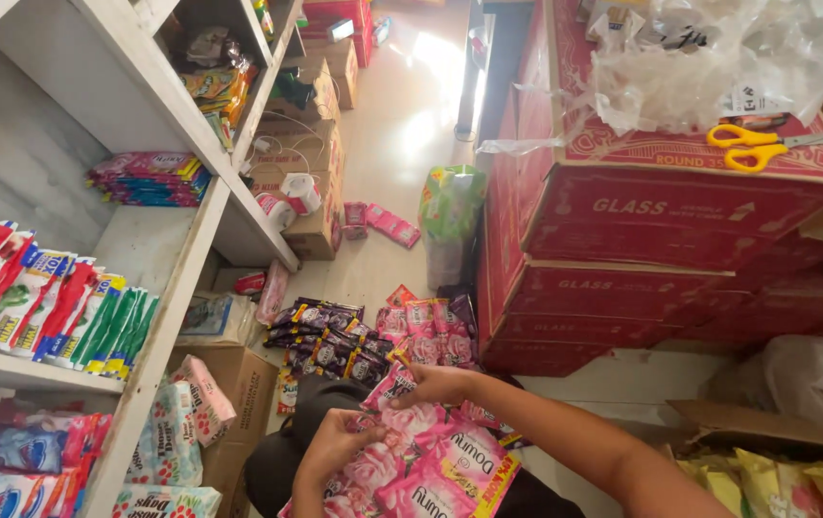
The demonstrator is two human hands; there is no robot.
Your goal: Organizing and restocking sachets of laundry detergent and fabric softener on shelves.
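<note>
Down on the lap, bottom centre | both hands gripping a strip of glossy pink rose-print sachets [431, 470] | left hand [335, 446] pinching the near end | right hand [435, 384] clamping the far end | strip running away from the body, right hand nearer the purple sachet pile [330, 341] on the floor

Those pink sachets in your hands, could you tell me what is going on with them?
The person's left hand and right hand both grip a strip of pink sachets held over the lap. More sachets, dark purple and pink, lie on the floor ahead, beside stacked red boxes. White shelves on the left hold other packets.
</note>
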